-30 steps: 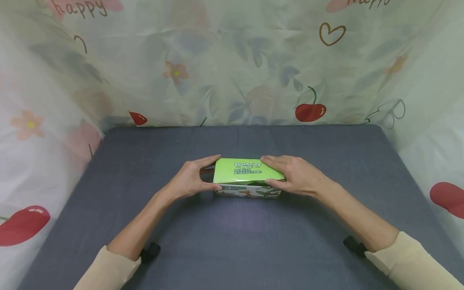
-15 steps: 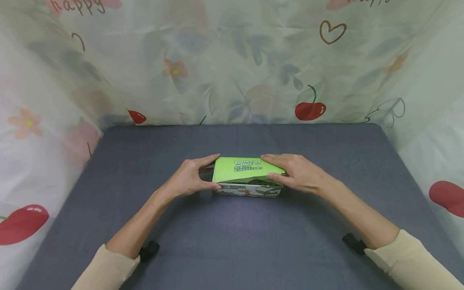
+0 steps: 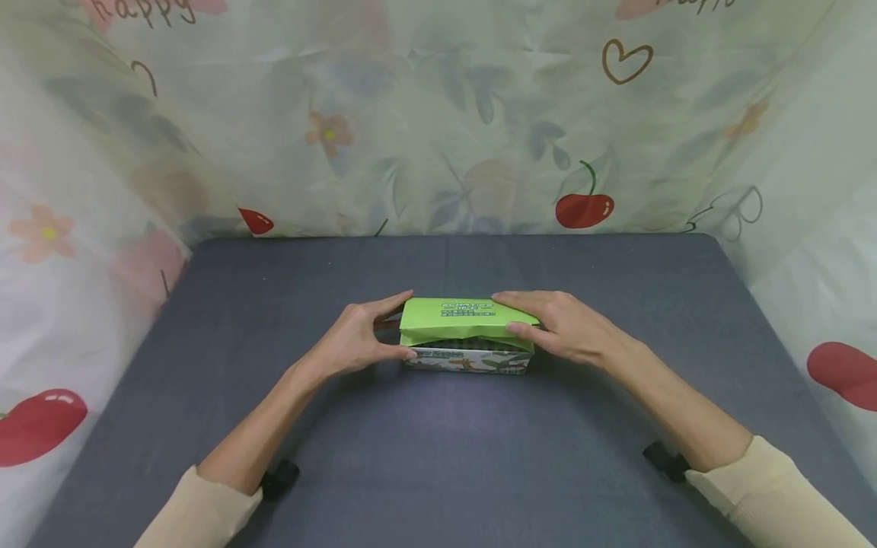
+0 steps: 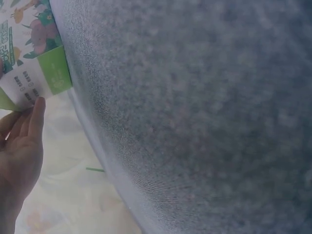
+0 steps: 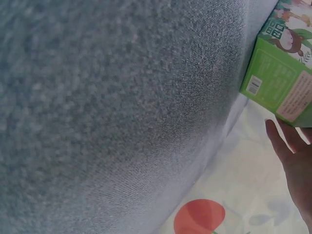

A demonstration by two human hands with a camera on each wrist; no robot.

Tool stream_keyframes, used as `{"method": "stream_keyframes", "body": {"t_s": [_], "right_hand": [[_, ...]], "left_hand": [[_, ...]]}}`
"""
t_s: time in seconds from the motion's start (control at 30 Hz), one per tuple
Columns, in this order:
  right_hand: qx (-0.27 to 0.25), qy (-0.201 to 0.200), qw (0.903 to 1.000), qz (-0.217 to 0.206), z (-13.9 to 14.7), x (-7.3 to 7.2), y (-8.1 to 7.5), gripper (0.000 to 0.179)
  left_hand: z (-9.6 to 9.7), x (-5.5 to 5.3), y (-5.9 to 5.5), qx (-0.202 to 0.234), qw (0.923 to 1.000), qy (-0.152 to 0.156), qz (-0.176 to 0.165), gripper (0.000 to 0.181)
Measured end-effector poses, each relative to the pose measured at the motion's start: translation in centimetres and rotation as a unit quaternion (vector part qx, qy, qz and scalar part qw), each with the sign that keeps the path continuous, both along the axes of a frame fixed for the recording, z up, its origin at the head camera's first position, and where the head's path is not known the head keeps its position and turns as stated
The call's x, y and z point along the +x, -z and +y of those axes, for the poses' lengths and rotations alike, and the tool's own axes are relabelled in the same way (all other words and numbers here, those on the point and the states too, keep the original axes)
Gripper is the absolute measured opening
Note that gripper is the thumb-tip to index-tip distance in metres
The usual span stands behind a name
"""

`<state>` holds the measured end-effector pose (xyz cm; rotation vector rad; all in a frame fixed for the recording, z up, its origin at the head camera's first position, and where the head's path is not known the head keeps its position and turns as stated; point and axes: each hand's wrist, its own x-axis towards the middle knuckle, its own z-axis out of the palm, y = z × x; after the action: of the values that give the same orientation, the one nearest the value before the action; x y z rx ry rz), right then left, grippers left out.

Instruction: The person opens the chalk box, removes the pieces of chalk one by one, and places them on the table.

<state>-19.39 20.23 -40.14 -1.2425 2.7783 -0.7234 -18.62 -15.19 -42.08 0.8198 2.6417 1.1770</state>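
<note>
A small cardboard box (image 3: 473, 362) with animal pictures on its front sits mid-table. Its bright green lid (image 3: 455, 320) is raised along the front edge, and a dark gap with textured contents shows beneath. My left hand (image 3: 356, 335) grips the box's left end, thumb at the front corner and fingers at the back one. At the right end, my right hand (image 3: 565, 327) holds the lid, its thumb at the front edge and fingers at the back. The right wrist view shows the box's green end panel (image 5: 273, 80) with a barcode; its back side is hidden.
A dark grey cloth covers the table (image 3: 438, 449). Behind it hangs a pale curtain (image 3: 425, 114) printed with flowers and cherries, which also closes off both sides. Black wrist straps (image 3: 279, 479) show near both sleeves.
The lid's front edge has lifted, widening the gap above the front wall. My right thumb has risen slightly with it, while my left hand stays at the box's left end.
</note>
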Motion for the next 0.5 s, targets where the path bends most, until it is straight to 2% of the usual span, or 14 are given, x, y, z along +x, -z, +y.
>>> {"method": "stream_keyframes", "body": {"t_s": [0.5], "right_hand": [[-0.049, 0.047, 0.9977, 0.002, 1.8, 0.9, -0.2, 0.054]], "left_hand": [[-0.1, 0.4, 0.1, 0.026, 0.9993, -0.008, -0.024, 0.090]]}}
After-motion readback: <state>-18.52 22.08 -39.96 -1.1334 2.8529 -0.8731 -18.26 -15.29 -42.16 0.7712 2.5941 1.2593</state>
